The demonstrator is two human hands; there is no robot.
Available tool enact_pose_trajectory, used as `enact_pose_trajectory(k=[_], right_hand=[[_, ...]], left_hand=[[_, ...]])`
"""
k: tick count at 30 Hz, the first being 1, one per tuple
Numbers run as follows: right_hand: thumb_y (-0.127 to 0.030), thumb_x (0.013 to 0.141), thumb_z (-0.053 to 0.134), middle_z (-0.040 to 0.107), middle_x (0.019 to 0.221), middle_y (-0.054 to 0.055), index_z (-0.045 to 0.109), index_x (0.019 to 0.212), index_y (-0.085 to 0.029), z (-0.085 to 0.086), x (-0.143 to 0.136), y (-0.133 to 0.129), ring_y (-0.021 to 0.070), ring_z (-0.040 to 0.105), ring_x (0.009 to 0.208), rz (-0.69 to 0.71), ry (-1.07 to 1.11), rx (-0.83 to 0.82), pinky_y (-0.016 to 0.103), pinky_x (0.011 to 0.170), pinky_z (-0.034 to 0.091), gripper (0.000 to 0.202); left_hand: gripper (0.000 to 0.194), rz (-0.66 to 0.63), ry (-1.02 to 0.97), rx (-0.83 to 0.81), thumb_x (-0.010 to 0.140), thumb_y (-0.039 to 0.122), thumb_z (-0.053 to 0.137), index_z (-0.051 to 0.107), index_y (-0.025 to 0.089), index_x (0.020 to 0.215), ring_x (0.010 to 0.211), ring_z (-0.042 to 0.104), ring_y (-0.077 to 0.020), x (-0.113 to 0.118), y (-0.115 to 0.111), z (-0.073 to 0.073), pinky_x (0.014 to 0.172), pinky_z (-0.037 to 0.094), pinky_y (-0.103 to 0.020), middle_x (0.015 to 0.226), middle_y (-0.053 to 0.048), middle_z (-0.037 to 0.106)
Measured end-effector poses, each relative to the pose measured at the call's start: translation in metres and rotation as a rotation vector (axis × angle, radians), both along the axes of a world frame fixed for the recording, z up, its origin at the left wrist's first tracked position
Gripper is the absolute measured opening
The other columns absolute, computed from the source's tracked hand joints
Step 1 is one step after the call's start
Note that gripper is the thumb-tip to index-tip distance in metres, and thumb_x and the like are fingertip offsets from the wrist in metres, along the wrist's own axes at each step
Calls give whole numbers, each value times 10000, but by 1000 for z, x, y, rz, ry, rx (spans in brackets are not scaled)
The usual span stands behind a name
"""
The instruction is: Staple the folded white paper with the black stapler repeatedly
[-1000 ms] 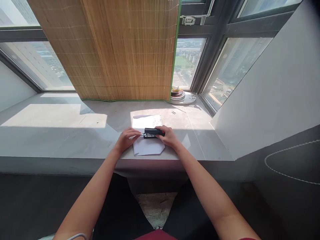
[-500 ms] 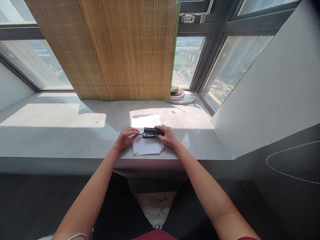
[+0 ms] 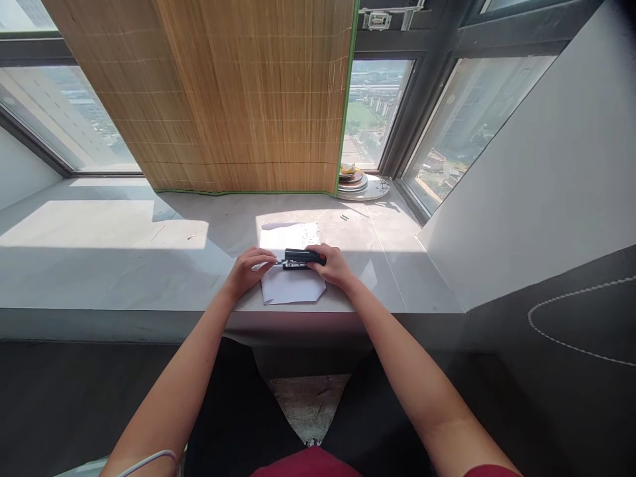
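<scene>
I see a black stapler [image 3: 298,255] with a small red mark near its right end. It points from left to right across the middle of the white paper [image 3: 293,289]; whether it touches this paper, I cannot tell. Its two arms stand slightly apart, and a thin silvery part [image 3: 279,262] sticks out at the left end. The paper lies flat on the windowsill [image 3: 169,278], its lower right corner slanted, its top brightly sunlit with dark specks.
</scene>
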State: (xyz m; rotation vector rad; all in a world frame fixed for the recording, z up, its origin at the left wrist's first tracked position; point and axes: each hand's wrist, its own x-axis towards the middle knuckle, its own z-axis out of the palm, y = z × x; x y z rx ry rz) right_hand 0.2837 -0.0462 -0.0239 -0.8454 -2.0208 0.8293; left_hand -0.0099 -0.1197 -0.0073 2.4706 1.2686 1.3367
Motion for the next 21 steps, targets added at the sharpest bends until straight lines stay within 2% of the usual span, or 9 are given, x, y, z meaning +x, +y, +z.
enact_pose_trajectory(k=[3, 8, 13, 21], right_hand=[[-131, 828, 803, 756, 1006, 44, 811, 1199, -252, 0, 0, 0, 220, 672, 892, 3, -2, 4, 376, 863, 555, 390], [-145, 821, 803, 761, 1008, 46, 817, 1182, -251, 1, 0, 0, 225, 670, 894, 10, 14, -12, 380, 865, 556, 377], [-156, 824, 798, 755, 991, 47, 824, 1173, -258, 2, 1, 0, 234, 665, 884, 14, 3, -7, 392, 860, 558, 365], [-141, 830, 802, 764, 1010, 50, 828, 1175, -248, 3, 0, 0, 240, 672, 897, 17, 6, 1, 398, 874, 551, 362]], left_hand=[[116, 27, -14, -1, 1035, 286, 735, 848, 265, 1030, 923, 756, -216, 0, -1, 1, 864, 588, -392, 1047, -59, 840], [158, -22, 12, -47, 1052, 333, 712, 852, 271, 1016, 914, 762, -214, 1, -1, 3, 856, 601, -396, 1037, -56, 841], [192, -9, 12, -66, 1053, 371, 707, 850, 264, 984, 898, 760, -219, 3, 0, 4, 852, 610, -413, 1019, -65, 840], [154, -13, 81, -116, 1038, 314, 703, 846, 258, 1028, 973, 760, -235, 2, 1, 2, 886, 603, -418, 1087, -66, 841]])
